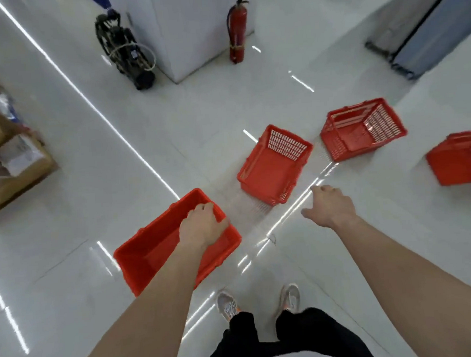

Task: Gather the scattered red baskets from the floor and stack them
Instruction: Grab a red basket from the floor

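Your left hand [204, 228] grips the near long rim of a red basket [150, 248], fingers curled over the edge and into the basket, thumb on the outer side. That held basket sits in the lower middle-left of the frame, open side up and turned diagonally. You cannot tell from this view whether it rests on the floor [90, 188] or hangs just above it. Your right hand [331, 208] holds nothing. It is stretched out palm down at the centre right, fingers loose and slightly bent, apart from every basket.

Three more red baskets lie on the glossy white floor. The second basket [272, 164] is at the centre, just above and between your two hands, upright with its slatted end wall facing the upper right. The third basket [362, 130] is just beside it to the upper right, tipped so its opening faces you, with a handle along its upper rim. The fourth basket [461, 159] is at the right edge, partly cut off, well apart from the second.

At the top centre a red fire extinguisher [236, 30] stands beside a white pillar [190, 28], and a black folded device [125, 52] leans on the pillar's left side. Cardboard boxes [5, 166] fill the left edge. Your shoes [228, 304] show at the bottom centre.
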Demonstrator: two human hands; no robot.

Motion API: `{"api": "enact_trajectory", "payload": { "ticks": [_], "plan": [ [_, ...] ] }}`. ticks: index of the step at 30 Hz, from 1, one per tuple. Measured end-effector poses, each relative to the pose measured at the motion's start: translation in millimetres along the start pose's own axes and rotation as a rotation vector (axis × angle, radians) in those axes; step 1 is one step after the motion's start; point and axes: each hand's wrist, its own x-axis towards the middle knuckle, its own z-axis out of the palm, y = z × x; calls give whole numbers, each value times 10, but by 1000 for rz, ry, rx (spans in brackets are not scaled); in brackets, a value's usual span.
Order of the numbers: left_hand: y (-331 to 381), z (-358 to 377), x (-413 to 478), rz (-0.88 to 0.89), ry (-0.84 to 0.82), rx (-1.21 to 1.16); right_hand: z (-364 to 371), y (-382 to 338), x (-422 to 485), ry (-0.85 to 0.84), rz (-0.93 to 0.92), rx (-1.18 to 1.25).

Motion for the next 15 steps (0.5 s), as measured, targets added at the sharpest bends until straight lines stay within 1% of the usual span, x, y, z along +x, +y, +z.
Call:
{"api": "enact_trajectory", "payload": {
  "ticks": [4, 8, 11, 15],
  "plan": [
    [1149, -164, 0, 216, -6, 144, -221, 1061, -354, 54, 188, 90],
    [2231, -48, -71, 410, -2, 281, -255, 2126, -620, 60, 365, 205],
    [2978, 172, -158, 496, -15, 364, -205, 2885, -786, 68, 455, 275],
    [3945, 529, -244, 561, -39, 426, -177, 3857, -965, 65, 527, 330]
  ]
}}
